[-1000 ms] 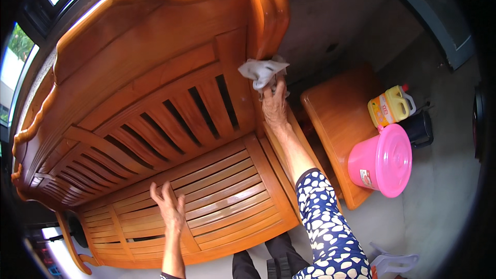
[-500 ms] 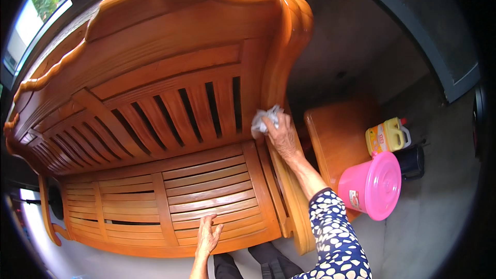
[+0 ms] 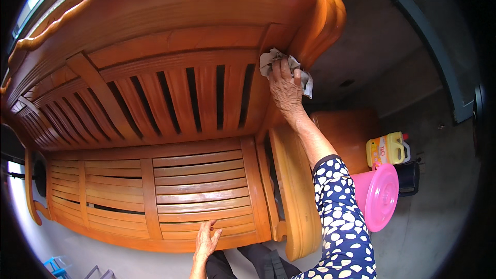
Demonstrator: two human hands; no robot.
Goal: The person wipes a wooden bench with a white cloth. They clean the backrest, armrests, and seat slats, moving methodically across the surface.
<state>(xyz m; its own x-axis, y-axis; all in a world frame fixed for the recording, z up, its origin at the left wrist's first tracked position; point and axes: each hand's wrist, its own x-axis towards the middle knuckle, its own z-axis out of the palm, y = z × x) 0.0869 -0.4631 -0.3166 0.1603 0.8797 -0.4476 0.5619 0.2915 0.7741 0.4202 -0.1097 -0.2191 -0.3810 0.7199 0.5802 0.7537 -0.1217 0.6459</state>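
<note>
The white cloth [image 3: 281, 64] is pressed to the wooden bench [image 3: 170, 103] by the right hand [image 3: 285, 87], fingers flat; left hand [image 3: 206, 238] open.

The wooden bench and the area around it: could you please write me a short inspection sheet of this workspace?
Surface: orange-brown slatted wooden bench, glossy.
Job's things: white cloth pressed on the backrest's right end, beside the curved armrest.
Clutter: pink plastic bucket, yellow jug, small wooden table at the right.
Grippers: right hand on the cloth; left hand flat on the seat's front edge.
Cables: nothing seen.
Surroundings: grey concrete floor; blue item at lower left.
</note>
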